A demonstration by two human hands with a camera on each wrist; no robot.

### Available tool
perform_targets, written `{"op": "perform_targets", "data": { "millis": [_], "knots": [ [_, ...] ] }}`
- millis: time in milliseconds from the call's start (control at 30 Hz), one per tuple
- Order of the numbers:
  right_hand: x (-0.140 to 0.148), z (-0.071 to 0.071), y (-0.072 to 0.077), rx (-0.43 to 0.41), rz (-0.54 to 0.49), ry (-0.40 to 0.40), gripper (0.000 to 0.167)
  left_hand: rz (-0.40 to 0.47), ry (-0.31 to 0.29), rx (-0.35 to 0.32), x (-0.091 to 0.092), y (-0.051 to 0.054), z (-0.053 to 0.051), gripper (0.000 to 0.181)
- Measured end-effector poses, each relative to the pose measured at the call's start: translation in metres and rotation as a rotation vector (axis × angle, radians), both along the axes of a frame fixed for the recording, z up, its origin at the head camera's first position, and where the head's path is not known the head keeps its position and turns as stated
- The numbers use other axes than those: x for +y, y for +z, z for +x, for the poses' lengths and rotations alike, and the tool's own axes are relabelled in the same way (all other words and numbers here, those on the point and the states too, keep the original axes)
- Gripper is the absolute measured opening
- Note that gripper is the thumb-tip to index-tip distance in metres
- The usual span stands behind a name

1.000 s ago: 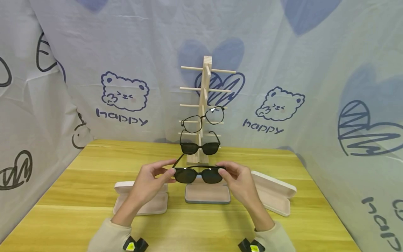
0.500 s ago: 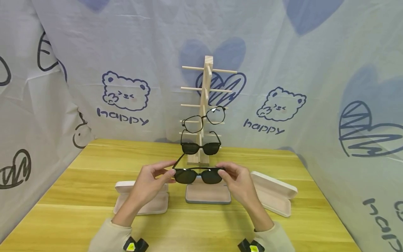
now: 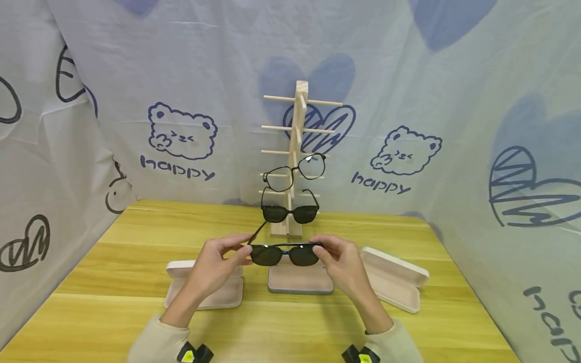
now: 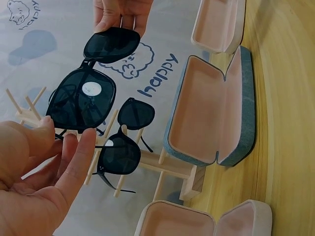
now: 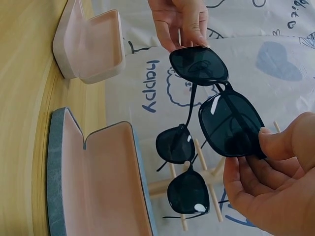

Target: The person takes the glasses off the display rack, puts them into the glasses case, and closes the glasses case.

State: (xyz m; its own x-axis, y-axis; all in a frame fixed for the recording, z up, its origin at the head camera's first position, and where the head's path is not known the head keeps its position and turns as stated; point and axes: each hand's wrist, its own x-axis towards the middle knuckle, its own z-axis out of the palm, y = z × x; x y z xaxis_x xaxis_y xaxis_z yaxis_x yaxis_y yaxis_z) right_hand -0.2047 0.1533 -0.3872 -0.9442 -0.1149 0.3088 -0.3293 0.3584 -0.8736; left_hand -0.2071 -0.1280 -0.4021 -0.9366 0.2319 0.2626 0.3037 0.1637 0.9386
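A pair of black sunglasses (image 3: 267, 255) is held up in front of the wooden rack, lenses facing me. My left hand (image 3: 217, 263) pinches its left end between thumb and fingers. At the other end my right hand (image 3: 343, 260) grips the frame, its thumb at the lens edge in the right wrist view. One temple arm points back toward the rack; the other looks folded behind the lenses. On the wooden display rack (image 3: 297, 117) hang a second pair of black sunglasses (image 3: 304, 215) and, above it, tilted clear-lens eyeglasses (image 3: 279, 179).
Below the held pair lies an open blue-grey glasses case (image 3: 300, 280) with pink lining. Open pale cases stand to either side, a left case (image 3: 227, 293) partly behind my left forearm and a right case (image 3: 395, 279). The wooden table (image 3: 290, 327) ends at a printed curtain (image 3: 218, 60).
The held sunglasses have dipped slightly and tilted a little, with both hands moving along. The rack, the cases and the hanging glasses stay put.
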Motion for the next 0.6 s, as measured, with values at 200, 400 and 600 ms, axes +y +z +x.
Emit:
{"op": "perform_targets", "data": {
  "millis": [200,400,600],
  "knots": [
    [-0.0008,0.0001,0.0,0.004,0.005,0.012,0.018,-0.008,0.006,-0.018,-0.0003,0.0002,0.0003,0.037],
    [-0.0005,0.0,-0.0015,0.008,0.017,0.014,0.017,-0.002,0.008,-0.026,-0.0001,-0.0004,0.0003,0.036],
    [-0.001,-0.0012,-0.003,0.009,0.027,0.012,0.017,-0.008,0.023,-0.033,-0.0002,-0.0008,0.0015,0.035]
  ]
}}
